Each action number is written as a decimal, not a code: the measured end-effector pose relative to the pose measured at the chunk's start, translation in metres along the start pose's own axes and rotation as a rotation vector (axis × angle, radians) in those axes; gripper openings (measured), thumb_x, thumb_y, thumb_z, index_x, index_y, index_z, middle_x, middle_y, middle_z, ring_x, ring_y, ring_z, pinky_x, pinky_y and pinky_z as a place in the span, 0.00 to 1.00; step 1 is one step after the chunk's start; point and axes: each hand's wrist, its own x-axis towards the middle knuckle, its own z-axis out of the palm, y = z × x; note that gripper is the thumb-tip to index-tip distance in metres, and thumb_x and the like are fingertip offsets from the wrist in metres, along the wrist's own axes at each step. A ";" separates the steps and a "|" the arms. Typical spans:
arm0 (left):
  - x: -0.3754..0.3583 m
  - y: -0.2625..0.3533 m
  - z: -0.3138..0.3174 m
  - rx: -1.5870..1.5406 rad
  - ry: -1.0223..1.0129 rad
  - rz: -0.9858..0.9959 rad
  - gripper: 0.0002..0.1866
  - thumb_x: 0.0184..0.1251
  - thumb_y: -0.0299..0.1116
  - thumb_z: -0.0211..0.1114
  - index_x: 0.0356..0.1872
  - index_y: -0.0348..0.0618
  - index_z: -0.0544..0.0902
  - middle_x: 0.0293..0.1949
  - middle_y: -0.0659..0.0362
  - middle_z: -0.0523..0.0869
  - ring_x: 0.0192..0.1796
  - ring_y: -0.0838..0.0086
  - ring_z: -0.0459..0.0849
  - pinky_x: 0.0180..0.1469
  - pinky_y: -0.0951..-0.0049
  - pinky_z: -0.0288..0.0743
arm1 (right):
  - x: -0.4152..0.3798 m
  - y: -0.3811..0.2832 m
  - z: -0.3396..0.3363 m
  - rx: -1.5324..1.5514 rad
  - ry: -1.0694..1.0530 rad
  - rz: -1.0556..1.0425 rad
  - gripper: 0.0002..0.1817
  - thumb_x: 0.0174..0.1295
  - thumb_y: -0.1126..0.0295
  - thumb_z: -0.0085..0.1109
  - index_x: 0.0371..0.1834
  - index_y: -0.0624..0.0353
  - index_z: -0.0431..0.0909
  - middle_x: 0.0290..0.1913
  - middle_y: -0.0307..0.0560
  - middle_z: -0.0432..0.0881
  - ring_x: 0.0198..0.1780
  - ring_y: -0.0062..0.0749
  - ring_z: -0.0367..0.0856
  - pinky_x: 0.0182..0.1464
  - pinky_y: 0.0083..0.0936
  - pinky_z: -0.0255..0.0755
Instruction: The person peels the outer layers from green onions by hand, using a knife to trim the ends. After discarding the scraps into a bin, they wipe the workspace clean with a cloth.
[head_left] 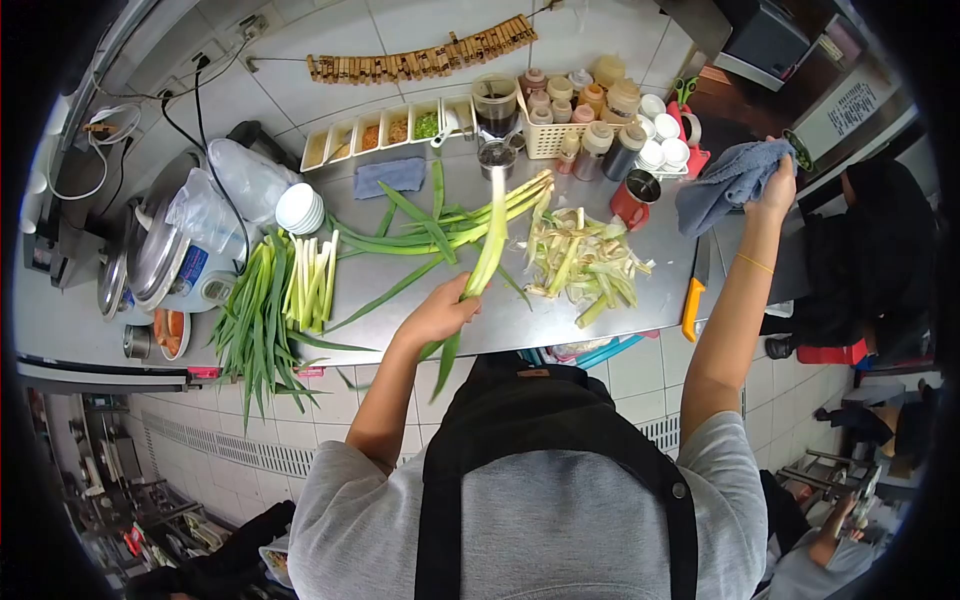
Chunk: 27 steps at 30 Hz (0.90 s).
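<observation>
My left hand [442,308] is wrapped round a leek [490,250], its white end pointing away from me over the steel counter. More leeks [450,235] lie behind it. Raised at the right, my right hand [775,187] grips a blue-grey cloth [728,187], which hangs down in folds. A knife [694,295] with an orange handle lies below the cloth near the counter's right part. Between my hands is a heap of peeled, pale leek trimmings [585,262]. On the left, a bunch of leeks [268,300] has its leaves drooping over the front edge.
Along the wall stand topping trays [395,130], a basket of sauce bottles [560,135] and white cups [665,145]. A red mug [635,200] stands beside the trimmings. A second folded cloth [390,178] lies at the back. White bowls [299,209] are stacked at left. Other people [880,240] are at right.
</observation>
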 end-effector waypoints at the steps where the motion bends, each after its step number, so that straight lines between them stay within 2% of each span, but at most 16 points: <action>1: 0.002 -0.002 0.001 -0.001 -0.004 0.003 0.13 0.67 0.31 0.50 0.49 0.39 0.73 0.25 0.62 0.74 0.24 0.79 0.72 0.29 0.78 0.68 | 0.002 0.004 -0.003 -0.043 0.160 -0.059 0.15 0.63 0.68 0.43 0.44 0.67 0.75 0.35 0.47 0.80 0.37 0.33 0.80 0.41 0.28 0.75; 5: 0.007 0.006 0.004 -0.153 -0.044 -0.117 0.16 0.65 0.26 0.48 0.53 0.39 0.70 0.30 0.59 0.76 0.28 0.76 0.77 0.31 0.76 0.72 | 0.014 0.060 -0.056 -0.345 0.305 -0.191 0.14 0.59 0.71 0.51 0.45 0.68 0.74 0.37 0.44 0.80 0.39 0.27 0.78 0.44 0.22 0.72; 7: 0.010 0.007 0.006 -0.223 -0.052 -0.186 0.16 0.65 0.26 0.48 0.54 0.39 0.70 0.31 0.59 0.76 0.29 0.75 0.79 0.30 0.76 0.73 | 0.007 0.096 -0.097 -0.559 0.137 -0.193 0.19 0.56 0.70 0.54 0.50 0.67 0.72 0.42 0.47 0.79 0.43 0.27 0.76 0.51 0.24 0.69; 9: 0.016 0.000 0.008 -0.271 0.002 -0.097 0.18 0.65 0.26 0.48 0.57 0.41 0.68 0.30 0.59 0.76 0.29 0.75 0.80 0.28 0.77 0.74 | -0.015 0.121 -0.135 -0.811 0.169 0.065 0.28 0.50 0.63 0.59 0.55 0.66 0.69 0.47 0.54 0.78 0.50 0.36 0.76 0.58 0.27 0.64; 11: 0.016 0.006 0.008 -0.269 0.001 -0.104 0.18 0.65 0.27 0.48 0.57 0.42 0.68 0.29 0.60 0.76 0.28 0.76 0.79 0.26 0.77 0.73 | -0.044 0.139 -0.169 -1.739 0.356 0.246 0.36 0.43 0.55 0.60 0.55 0.65 0.70 0.50 0.61 0.77 0.55 0.47 0.75 0.60 0.32 0.64; 12: 0.016 0.009 0.007 -0.265 0.000 -0.107 0.19 0.66 0.27 0.48 0.58 0.43 0.68 0.27 0.61 0.75 0.26 0.77 0.78 0.25 0.78 0.72 | -0.064 0.124 -0.166 -1.818 0.265 0.578 0.36 0.40 0.53 0.60 0.53 0.65 0.73 0.51 0.64 0.76 0.56 0.54 0.73 0.59 0.36 0.66; 13: 0.017 0.010 0.007 -0.268 0.007 -0.112 0.19 0.66 0.27 0.48 0.58 0.43 0.68 0.27 0.61 0.75 0.26 0.77 0.78 0.25 0.78 0.72 | -0.087 0.119 -0.171 -1.926 0.134 0.649 0.33 0.39 0.55 0.60 0.50 0.64 0.76 0.50 0.64 0.76 0.54 0.53 0.75 0.57 0.36 0.68; 15: 0.021 0.011 0.005 -0.191 -0.034 -0.142 0.19 0.66 0.29 0.50 0.58 0.45 0.68 0.23 0.63 0.74 0.24 0.80 0.75 0.23 0.79 0.69 | -0.118 0.137 -0.212 -1.927 -0.105 0.721 0.31 0.44 0.53 0.59 0.46 0.69 0.75 0.49 0.65 0.77 0.51 0.55 0.76 0.55 0.35 0.70; 16: 0.023 0.013 0.004 -0.193 -0.028 -0.146 0.19 0.66 0.29 0.50 0.58 0.45 0.68 0.23 0.63 0.74 0.24 0.80 0.75 0.23 0.79 0.69 | -0.128 0.145 -0.227 -1.927 -0.115 0.722 0.31 0.44 0.53 0.59 0.46 0.69 0.75 0.49 0.65 0.77 0.51 0.55 0.76 0.55 0.35 0.70; 18: 0.026 0.016 0.002 -0.058 -0.059 -0.149 0.17 0.66 0.32 0.51 0.55 0.45 0.70 0.21 0.64 0.72 0.22 0.82 0.71 0.23 0.80 0.66 | -0.144 0.159 -0.251 -1.766 0.058 0.428 0.28 0.54 0.52 0.56 0.41 0.72 0.76 0.42 0.66 0.79 0.48 0.56 0.77 0.50 0.39 0.71; 21: 0.033 0.020 0.000 0.076 -0.081 -0.139 0.18 0.66 0.34 0.52 0.55 0.42 0.69 0.21 0.63 0.74 0.22 0.78 0.73 0.24 0.75 0.67 | -0.150 0.169 -0.281 -1.649 0.164 0.435 0.27 0.59 0.53 0.52 0.43 0.74 0.74 0.42 0.69 0.79 0.47 0.59 0.77 0.47 0.41 0.71; 22: 0.035 0.021 0.000 0.078 -0.085 -0.139 0.18 0.66 0.34 0.52 0.55 0.42 0.69 0.21 0.63 0.74 0.22 0.78 0.73 0.24 0.75 0.67 | -0.162 0.175 -0.294 -1.622 0.210 0.275 0.27 0.61 0.51 0.50 0.41 0.70 0.73 0.31 0.60 0.80 0.34 0.49 0.81 0.34 0.38 0.74; 23: 0.038 0.021 0.001 0.157 -0.067 -0.131 0.18 0.66 0.36 0.51 0.54 0.41 0.70 0.23 0.59 0.76 0.25 0.73 0.76 0.28 0.71 0.69 | -0.173 0.178 -0.308 -1.624 0.216 0.277 0.27 0.61 0.51 0.50 0.41 0.70 0.73 0.31 0.60 0.80 0.34 0.49 0.81 0.34 0.38 0.74; 24: 0.041 0.020 0.002 0.236 -0.049 -0.121 0.18 0.66 0.38 0.51 0.52 0.40 0.70 0.25 0.55 0.78 0.28 0.67 0.78 0.32 0.67 0.71 | -0.191 0.171 -0.292 -1.454 0.316 0.260 0.25 0.62 0.49 0.48 0.39 0.67 0.73 0.26 0.51 0.77 0.26 0.39 0.78 0.26 0.31 0.71; 25: 0.044 0.019 0.004 0.234 -0.054 -0.120 0.18 0.66 0.38 0.51 0.52 0.40 0.70 0.25 0.55 0.78 0.28 0.67 0.78 0.32 0.67 0.71 | -0.209 0.163 -0.269 -1.283 0.409 0.241 0.24 0.64 0.48 0.47 0.37 0.64 0.73 0.20 0.43 0.73 0.19 0.28 0.74 0.18 0.25 0.68; 27: 0.051 0.016 0.008 0.338 -0.022 -0.087 0.18 0.65 0.40 0.50 0.47 0.36 0.72 0.32 0.45 0.80 0.39 0.53 0.79 0.42 0.59 0.70 | -0.249 0.120 -0.180 -0.889 0.313 0.237 0.21 0.66 0.49 0.44 0.34 0.58 0.71 0.16 0.32 0.64 0.13 0.13 0.61 0.11 0.14 0.55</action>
